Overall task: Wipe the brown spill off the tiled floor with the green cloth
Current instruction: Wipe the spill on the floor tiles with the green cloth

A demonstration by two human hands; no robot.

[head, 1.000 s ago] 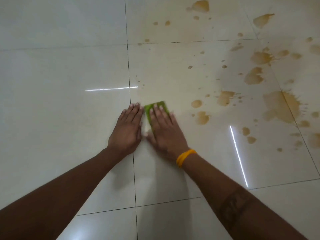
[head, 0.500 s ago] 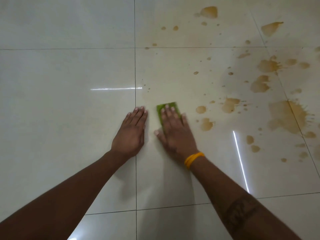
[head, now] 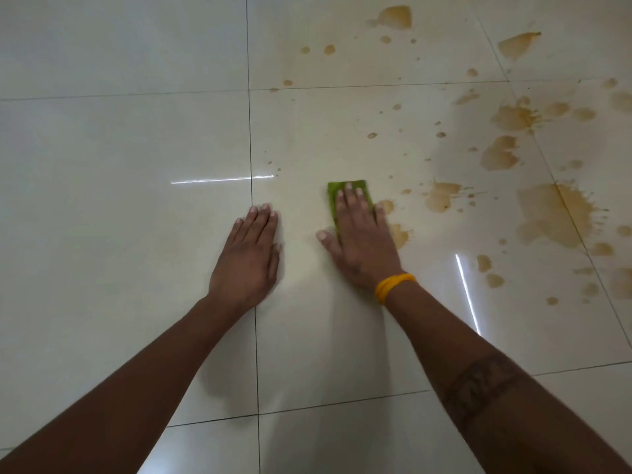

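A small folded green cloth lies flat on the glossy cream tiled floor. My right hand, with a yellow band at the wrist, presses flat on top of the cloth and covers most of it. The hand's right edge touches two small brown blots. My left hand rests flat on the bare tile to the left, fingers together, holding nothing. The brown spill spreads as puddles and drops over the tiles to the right and far right.
More brown puddles and drops lie at the top of the view. Dark grout lines cross the floor. Tiles to the left show no stains. Bright light streaks reflect off the glaze.
My right hand has slid the green cloth to the right, away from my left hand, up to the nearest brown blots. The left hand has stayed put on the tile.
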